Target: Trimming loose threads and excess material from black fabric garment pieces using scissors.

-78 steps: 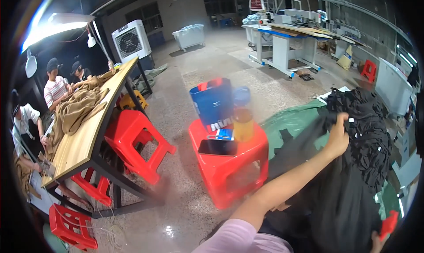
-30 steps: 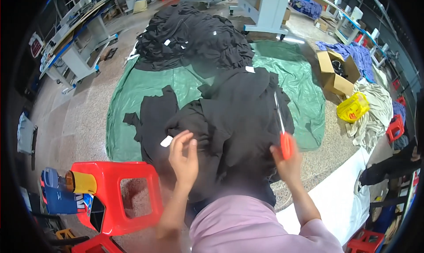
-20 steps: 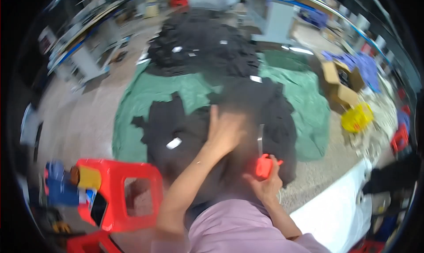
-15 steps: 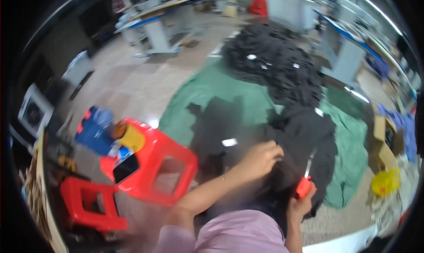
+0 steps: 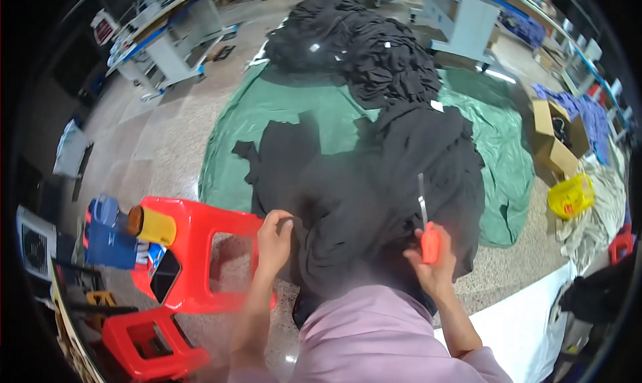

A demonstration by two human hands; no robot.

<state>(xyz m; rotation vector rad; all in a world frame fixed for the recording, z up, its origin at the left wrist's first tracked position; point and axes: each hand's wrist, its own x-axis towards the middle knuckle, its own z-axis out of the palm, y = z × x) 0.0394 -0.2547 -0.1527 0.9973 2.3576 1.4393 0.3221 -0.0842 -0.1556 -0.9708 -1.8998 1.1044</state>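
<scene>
One loose spread of black cloth (image 5: 344, 196) lies before you, partly over a green sheet (image 5: 294, 99), a dark heap (image 5: 391, 69) beyond. Your left hand (image 5: 273, 244), beside the cloth, has fingers parted, apparently empty; blur hides any contact. Your right hand (image 5: 438, 269) grips red-handled scissors (image 5: 430, 241) between its fingers. Work looks partway: cloth and heap lie loose, finished pieces indistinguishable.

Black cloth (image 5: 435, 149), red tool handle (image 5: 431, 244), green sheet (image 5: 294, 99)
</scene>
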